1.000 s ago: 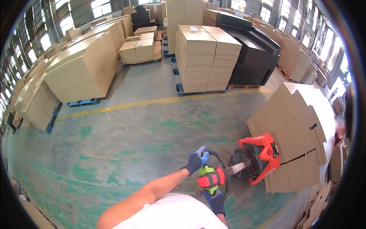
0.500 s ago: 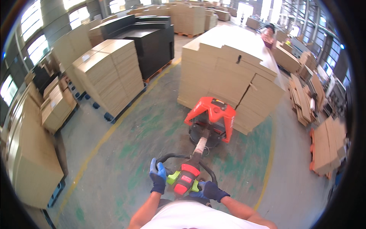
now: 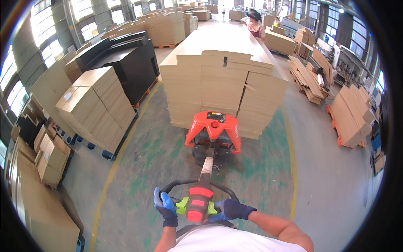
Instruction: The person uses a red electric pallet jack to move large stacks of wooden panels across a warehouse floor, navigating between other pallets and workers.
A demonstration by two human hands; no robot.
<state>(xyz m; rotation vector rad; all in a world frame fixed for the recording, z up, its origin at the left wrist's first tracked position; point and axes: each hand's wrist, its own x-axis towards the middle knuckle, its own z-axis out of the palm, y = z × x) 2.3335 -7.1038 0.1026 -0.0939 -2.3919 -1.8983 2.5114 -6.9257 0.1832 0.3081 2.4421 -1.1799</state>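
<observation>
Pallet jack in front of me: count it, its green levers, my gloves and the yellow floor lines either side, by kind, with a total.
Pallet jack: 1
Green levers: 2, left lever and right lever
Gloves: 2, left glove and right glove
Yellow floor lines: 2, left line and right line
Total: 7

Board stack (image 3: 218,86) behind pallet truck (image 3: 216,133) (between 2 floor lines (image 3: 293,176)), smaller stack (image 3: 349,115) at right
</observation>
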